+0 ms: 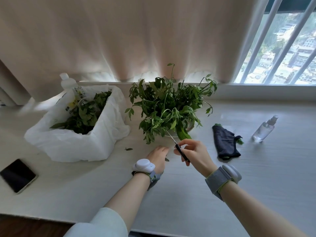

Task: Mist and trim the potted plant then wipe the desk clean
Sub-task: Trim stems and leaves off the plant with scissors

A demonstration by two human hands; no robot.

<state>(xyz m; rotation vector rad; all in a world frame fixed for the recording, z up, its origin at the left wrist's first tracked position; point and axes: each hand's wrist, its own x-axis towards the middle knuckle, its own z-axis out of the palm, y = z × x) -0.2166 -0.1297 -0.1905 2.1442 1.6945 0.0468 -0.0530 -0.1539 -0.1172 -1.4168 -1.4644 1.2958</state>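
A leafy green potted plant [171,106] stands mid-desk near the window sill. My right hand [193,154] is shut on black-handled scissors [179,149], whose blades point up into the plant's lower front leaves. My left hand [158,158] rests palm down on the white desk [222,194] just in front of the plant, with a small cut leaf at its fingers; whether it grips the leaf I cannot tell. A clear spray bottle [264,129] stands at the right. A dark folded cloth [225,142] lies between the plant and the bottle.
A box lined with a white plastic bag [77,139] holds cut leaves and a plastic bottle [71,93] at the left. A black phone [18,175] lies near the left front edge. A loose leaf [128,148] lies by the bag. Curtain and window behind.
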